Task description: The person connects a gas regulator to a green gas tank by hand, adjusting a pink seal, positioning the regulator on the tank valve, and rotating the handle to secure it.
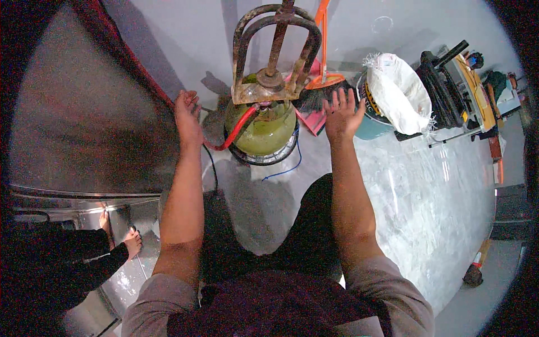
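Observation:
Both of my hands are raised in front of me, palms showing, on either side of a round yellow-green gas cylinder [263,135]. My left hand [188,116] is open near a red hose [242,128], its fingers slightly bent and holding nothing. My right hand [343,115] is open with its fingers spread, apart from the cylinder and close to a teal bucket [373,128]. A rusty metal frame [268,90] with arched bars and an upright rod appears above the cylinder. It hides the cylinder's top, where the red hose runs in.
Right of the cylinder are an orange-handled broom [324,80] and a pink dustpan [312,120]. A white sack [400,92] sits over the bucket beside stacked black items [441,84]. A metal panel [95,129] stands left. Another person's bare feet [132,242] show lower left.

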A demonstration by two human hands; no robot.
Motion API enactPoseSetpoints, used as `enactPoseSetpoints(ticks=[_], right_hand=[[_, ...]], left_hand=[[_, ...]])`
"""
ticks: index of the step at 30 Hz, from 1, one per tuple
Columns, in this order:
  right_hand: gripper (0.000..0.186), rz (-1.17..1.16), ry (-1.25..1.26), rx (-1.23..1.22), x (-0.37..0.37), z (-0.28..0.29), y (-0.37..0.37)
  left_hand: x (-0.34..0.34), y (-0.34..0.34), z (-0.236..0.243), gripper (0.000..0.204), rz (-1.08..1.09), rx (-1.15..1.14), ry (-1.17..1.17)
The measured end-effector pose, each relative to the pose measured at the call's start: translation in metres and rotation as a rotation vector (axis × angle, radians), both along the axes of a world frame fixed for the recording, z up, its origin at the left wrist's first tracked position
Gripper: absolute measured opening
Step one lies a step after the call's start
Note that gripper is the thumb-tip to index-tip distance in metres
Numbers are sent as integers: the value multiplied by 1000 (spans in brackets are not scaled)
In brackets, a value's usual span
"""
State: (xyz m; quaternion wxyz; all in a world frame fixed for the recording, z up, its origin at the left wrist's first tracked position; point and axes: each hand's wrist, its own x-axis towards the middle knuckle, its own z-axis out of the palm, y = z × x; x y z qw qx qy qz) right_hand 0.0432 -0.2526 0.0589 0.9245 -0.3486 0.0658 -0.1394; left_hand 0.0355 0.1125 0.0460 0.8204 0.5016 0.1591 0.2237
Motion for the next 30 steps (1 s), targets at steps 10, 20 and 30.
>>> enactPoseSetpoints(ticks=[10,20,30], right_hand=[[80,-78,75,33,-3,6,-2],[80,-8,63,16,0,0,-3],[74,38,53,-25,6,-7,-1]], left_hand=[[-3,-8,4,44,14,-10,38],[-1,-11,3,45,21,-8,54],[8,-10,-10,40,-7,14,122]])
